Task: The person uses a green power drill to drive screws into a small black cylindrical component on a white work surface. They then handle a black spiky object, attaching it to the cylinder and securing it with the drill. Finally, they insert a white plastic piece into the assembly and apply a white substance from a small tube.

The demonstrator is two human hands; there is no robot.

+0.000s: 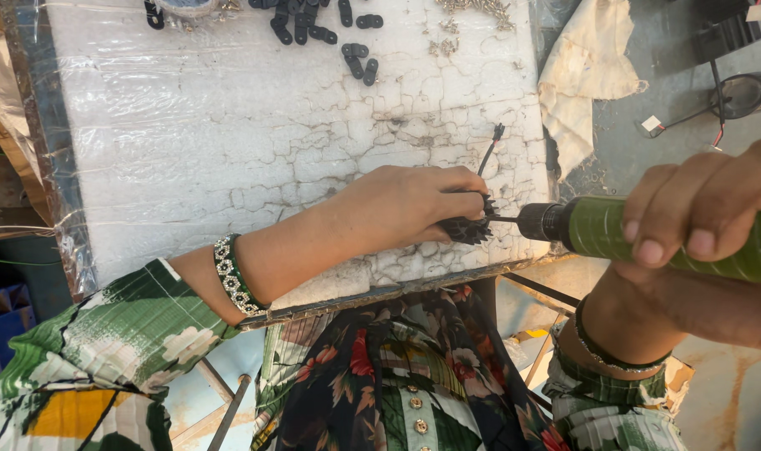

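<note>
the left hand (410,205) is clamped on a black finned part (468,227), pressed on the white bench (230,150). the right hand (702,209) is closed around a green power driver (631,230), its bit at the part, just beside the left grip. if the bit slips, it can hit the fingers; the thin wire (489,150) above the grip may get caught.

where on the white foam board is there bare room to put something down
The wide middle and left of the cracked white foam board is bare, between the small black plastic links along the top edge and the left hand. Crowded: the top edge, with links and little metal screws, and the lower right corner, where the left hand holds a black finned part against the green power screwdriver in the right hand.
</note>
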